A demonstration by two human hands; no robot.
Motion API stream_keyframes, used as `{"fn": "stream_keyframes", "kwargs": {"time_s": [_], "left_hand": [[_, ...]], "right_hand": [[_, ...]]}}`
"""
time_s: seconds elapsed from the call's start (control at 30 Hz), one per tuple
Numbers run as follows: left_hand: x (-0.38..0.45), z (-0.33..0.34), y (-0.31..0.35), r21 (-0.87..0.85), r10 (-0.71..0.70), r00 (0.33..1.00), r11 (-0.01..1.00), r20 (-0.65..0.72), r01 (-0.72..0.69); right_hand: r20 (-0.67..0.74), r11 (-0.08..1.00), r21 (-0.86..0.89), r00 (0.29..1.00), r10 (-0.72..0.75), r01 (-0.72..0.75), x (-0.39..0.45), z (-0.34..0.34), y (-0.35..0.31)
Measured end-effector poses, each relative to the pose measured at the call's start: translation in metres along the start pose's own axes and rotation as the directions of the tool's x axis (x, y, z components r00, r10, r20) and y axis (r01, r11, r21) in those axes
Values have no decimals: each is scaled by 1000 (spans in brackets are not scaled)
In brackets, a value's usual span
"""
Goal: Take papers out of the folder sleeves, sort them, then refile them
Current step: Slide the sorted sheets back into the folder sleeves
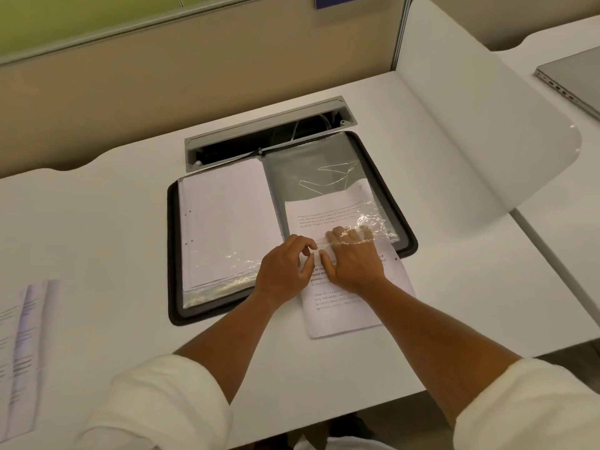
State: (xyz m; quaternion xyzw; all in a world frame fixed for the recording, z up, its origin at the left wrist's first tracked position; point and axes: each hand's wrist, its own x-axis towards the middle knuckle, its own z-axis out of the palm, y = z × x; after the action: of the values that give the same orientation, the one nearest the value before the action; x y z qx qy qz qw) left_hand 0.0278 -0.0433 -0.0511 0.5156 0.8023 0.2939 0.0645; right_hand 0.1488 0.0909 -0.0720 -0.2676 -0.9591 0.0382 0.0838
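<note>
A printed sheet [328, 219] lies half inside the right-hand sleeve [324, 170] of the open folder [173, 254] on the tabletop [422, 190]. The sleeve's edge is pinched by the left hand [282, 267]; the right hand [352, 258] has flat fingers [341, 235] inside it. Loose papers [22, 352] remain unfiled; whether filing or removal is under way cannot be told.

The folder [173, 254] has a black border, with clear glossy sleeves [324, 164] over grey. The paper [341, 306] is white with black print. The desk [113, 222] is white; the sleeves of the person's top [162, 404] are cream.

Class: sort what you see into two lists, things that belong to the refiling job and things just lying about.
Job:
folder
clear sleeve
printed sheet
paper stack
left hand
right hand

Lying about:
laptop
cable tray
</note>
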Motion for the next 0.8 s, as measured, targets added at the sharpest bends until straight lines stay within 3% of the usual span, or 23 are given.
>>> {"fn": "stream_keyframes", "kwargs": {"time_s": [0.23, 0.5, 0.67, 0.8], "left_hand": [[-2, -1, 1, -1, 6, 1000, 1000, -10, -6], [-4, 1, 2, -21, -30, 1000, 999, 5, 30], [-3, -1, 5, -6, -14, 1000, 1000, -16, 14], [-5, -1, 6, -1, -14, 1000, 1000, -16, 14]], "right_hand": [[215, 997, 80, 977, 0, -18, 13, 10, 1], [50, 999, 26, 999, 22, -24, 1, 0, -2], [98, 998, 24, 994, 53, -56, 9, 9, -2], [292, 999, -12, 956, 39, -37, 26, 6, -2]]}}
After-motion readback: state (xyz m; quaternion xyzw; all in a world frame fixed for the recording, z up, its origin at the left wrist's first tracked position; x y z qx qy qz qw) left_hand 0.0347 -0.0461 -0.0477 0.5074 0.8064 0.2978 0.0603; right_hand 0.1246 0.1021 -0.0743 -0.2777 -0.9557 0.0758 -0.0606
